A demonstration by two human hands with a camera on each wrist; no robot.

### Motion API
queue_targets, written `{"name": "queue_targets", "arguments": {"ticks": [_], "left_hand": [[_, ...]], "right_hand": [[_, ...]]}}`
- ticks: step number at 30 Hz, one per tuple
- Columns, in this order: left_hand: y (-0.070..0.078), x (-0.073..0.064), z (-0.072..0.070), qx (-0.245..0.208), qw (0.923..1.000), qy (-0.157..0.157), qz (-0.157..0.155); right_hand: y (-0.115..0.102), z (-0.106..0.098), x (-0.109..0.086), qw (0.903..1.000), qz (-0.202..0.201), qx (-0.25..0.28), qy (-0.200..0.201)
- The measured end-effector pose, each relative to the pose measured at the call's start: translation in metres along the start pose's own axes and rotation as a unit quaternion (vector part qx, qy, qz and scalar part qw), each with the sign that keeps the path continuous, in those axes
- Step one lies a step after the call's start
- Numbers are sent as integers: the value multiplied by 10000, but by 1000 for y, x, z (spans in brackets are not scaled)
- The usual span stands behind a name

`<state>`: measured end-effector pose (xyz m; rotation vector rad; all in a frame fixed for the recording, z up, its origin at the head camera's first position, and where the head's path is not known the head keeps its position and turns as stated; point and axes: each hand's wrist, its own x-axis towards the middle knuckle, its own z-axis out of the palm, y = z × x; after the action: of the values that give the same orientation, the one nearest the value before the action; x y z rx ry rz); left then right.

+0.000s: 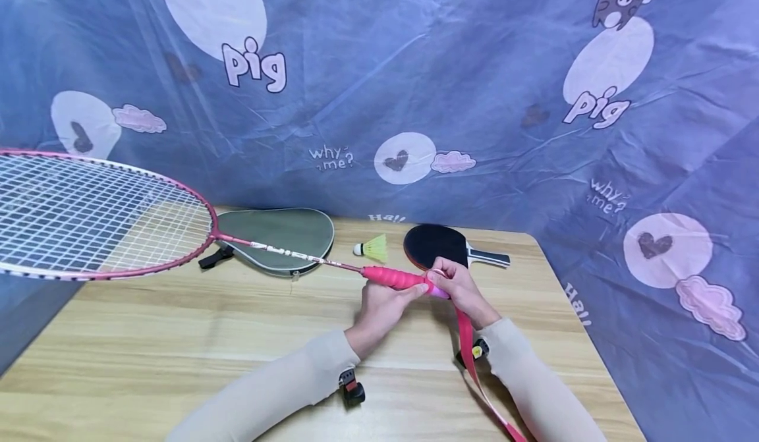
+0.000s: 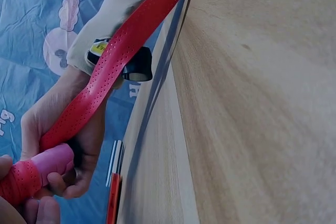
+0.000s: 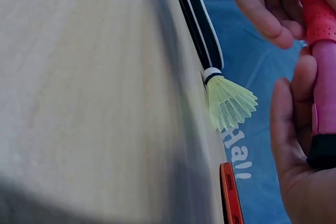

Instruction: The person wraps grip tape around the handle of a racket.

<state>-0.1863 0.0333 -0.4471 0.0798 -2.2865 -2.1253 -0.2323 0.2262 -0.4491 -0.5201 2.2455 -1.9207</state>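
Observation:
A pink-and-white badminton racket (image 1: 287, 253) is held over the table, its strung head out to the left. My left hand (image 1: 382, 307) grips the handle (image 1: 391, 276), thumb on top, where perforated red grip tape covers it. Bare pink handle (image 3: 326, 87) shows between this wrapping and the black butt end (image 3: 322, 151). At that end my right hand (image 1: 464, 292) pinches the red grip tape (image 2: 113, 61), fingers curled beside the handle. The loose length of tape hangs past the right wrist toward the front of the table.
Behind the hands on the wooden table (image 1: 148, 356) lie a green racket cover (image 1: 284, 224), a yellow shuttlecock (image 1: 373, 248) and a black table tennis bat (image 1: 435, 244). A blue patterned cloth (image 1: 356, 86) hangs behind and at the right. Each wrist wears a small camera.

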Motion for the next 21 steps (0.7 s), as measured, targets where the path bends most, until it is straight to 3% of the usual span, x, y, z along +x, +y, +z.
{"name": "queue_targets", "arguments": {"ticks": [6,11,21], "left_hand": [[2,-1,0,-274,9993,-92,-229],[-1,-1,0,-541,9974,-415,-254],[-8,5,1,-1029,9895,-963,-317]], "right_hand": [[-3,-2,0,9993,257,283,-44],[1,-7,0,9976,365,499,-302],[4,-19,0,9969,565,120,-526]]}}
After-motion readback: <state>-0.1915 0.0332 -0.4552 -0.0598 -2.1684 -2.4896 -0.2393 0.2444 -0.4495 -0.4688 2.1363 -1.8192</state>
